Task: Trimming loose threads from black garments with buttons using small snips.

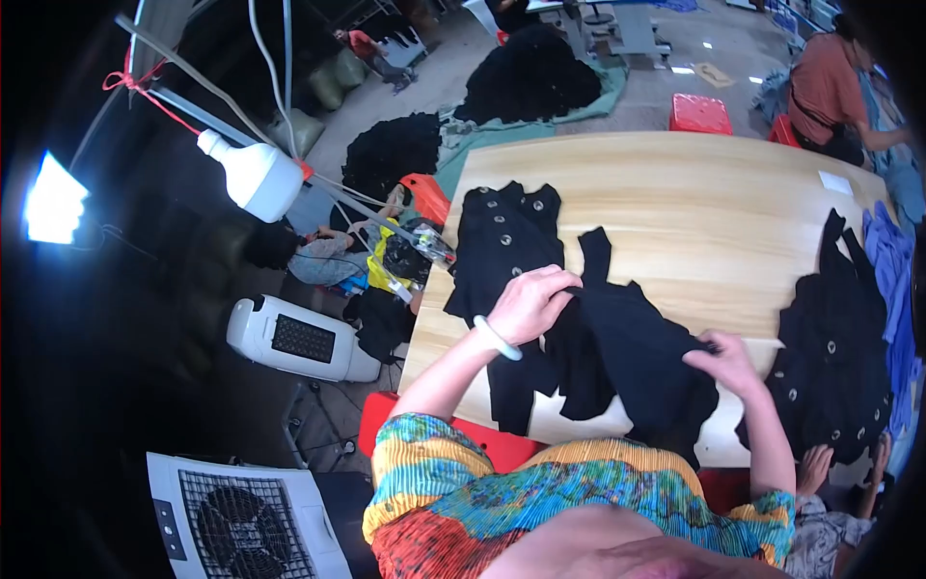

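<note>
Between my two hands a plain black garment (641, 338) is stretched over the table. My left hand (532, 304), with a pale bangle on its wrist, pinches the garment's upper left edge. Its right edge is gripped by my right hand (725, 363), thumb and fingers closed on the cloth. Beside my left hand lies a black garment with round shiny buttons or eyelets (506, 232), partly covered by that hand. The lower end of the held cloth hangs near the table's front edge.
The pale wooden table (694, 193) carries another black garment with round fittings (831, 328) and blue cloth (897, 261) at right. A co-worker's hands (817, 467) are close by. A bulb (260, 181) hangs at left above a white fan unit (241, 521). Black cloth heaps (531, 77) lie beyond.
</note>
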### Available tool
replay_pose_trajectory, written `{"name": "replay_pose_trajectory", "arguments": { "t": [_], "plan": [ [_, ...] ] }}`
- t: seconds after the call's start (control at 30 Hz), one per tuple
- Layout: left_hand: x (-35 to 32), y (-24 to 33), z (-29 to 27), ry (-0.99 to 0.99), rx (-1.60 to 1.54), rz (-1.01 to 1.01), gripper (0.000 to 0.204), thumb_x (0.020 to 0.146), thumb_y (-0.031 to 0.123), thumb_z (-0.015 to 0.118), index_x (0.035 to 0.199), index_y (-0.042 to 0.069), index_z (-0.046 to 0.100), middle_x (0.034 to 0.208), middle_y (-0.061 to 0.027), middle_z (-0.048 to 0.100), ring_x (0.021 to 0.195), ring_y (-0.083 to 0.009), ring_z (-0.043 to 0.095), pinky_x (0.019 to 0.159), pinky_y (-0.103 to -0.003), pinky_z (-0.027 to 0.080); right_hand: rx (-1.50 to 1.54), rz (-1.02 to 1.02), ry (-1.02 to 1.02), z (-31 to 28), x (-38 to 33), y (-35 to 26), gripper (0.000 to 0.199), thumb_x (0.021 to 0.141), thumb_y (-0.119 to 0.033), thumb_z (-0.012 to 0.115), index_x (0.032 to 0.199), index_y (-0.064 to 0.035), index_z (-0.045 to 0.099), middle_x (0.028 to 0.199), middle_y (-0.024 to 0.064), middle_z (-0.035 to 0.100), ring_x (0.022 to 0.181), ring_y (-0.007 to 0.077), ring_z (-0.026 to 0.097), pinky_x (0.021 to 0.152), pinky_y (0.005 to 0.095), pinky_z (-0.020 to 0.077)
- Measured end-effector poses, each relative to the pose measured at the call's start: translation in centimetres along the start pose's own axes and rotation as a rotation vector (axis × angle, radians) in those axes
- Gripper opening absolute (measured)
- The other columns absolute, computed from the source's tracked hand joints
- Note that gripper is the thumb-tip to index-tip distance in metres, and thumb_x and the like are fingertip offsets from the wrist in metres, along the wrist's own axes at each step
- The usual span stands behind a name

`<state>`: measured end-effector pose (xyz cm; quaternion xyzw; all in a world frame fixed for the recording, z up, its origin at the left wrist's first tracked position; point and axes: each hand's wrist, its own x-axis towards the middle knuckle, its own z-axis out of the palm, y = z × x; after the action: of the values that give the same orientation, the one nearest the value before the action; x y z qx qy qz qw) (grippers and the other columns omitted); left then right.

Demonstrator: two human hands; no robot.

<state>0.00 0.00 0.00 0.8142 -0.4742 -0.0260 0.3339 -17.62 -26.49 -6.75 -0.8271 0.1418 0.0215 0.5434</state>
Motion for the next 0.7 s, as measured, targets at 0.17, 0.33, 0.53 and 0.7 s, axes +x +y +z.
{"name": "replay_pose_trajectory", "arguments": {
  "t": [0.17,0.33,0.53,0.7],
  "plan": [
    [3.5,-0.1,-2.3,0.516,0.220,0.183,0.020,0.065,-0.001,0.057,0.083,0.006,0.058,0.064,-0.0070,0.043,0.058,-0.0227,0.047,0.055,-0.031,0.041,-0.049,-0.548,0.387,-2.0,-1.1,-8.3,0.017,0.058,-0.004,0.067,0.066,0.0006,0.053,0.053,0.0063,0.049,0.047,0.0130,0.046,0.044,0.0234,0.0339],
    [5.4,-0.5,0.4,0.708,-0.476,-0.102,0.017,0.075,-0.001,0.053,0.091,0.003,0.057,0.065,-0.0015,0.052,0.052,-0.0067,0.047,0.046,-0.022,0.039,-0.025,-0.847,0.069,1.6,-2.5,-12.6,0.021,0.055,-0.011,0.073,0.063,-0.0013,0.056,0.050,0.0058,0.049,0.040,0.0130,0.047,0.037,0.0228,0.0349],
    [2.7,-4.0,5.6,0.250,-1.593,-0.450,0.013,0.084,0.013,0.048,0.095,0.007,0.050,0.088,-0.0023,0.055,0.080,-0.0101,0.053,0.073,-0.024,0.044,0.030,-0.542,-0.261,10.0,0.8,-8.9,0.017,0.070,-0.014,0.063,0.083,-0.0049,0.060,0.074,0.0100,0.058,0.064,0.0202,0.058,0.057,0.0265,0.0458],
    [2.7,-3.0,3.4,0.130,-1.690,-0.249,0.012,0.085,0.009,0.042,0.096,0.007,0.045,0.088,-0.0055,0.053,0.083,-0.0142,0.053,0.076,-0.028,0.045,0.237,-0.272,0.297,5.3,2.1,-8.7,0.016,0.074,-0.006,0.055,0.089,-0.0035,0.058,0.076,-0.0014,0.055,0.055,0.0021,0.042,0.051,0.0164,0.0356]
  ]
}}
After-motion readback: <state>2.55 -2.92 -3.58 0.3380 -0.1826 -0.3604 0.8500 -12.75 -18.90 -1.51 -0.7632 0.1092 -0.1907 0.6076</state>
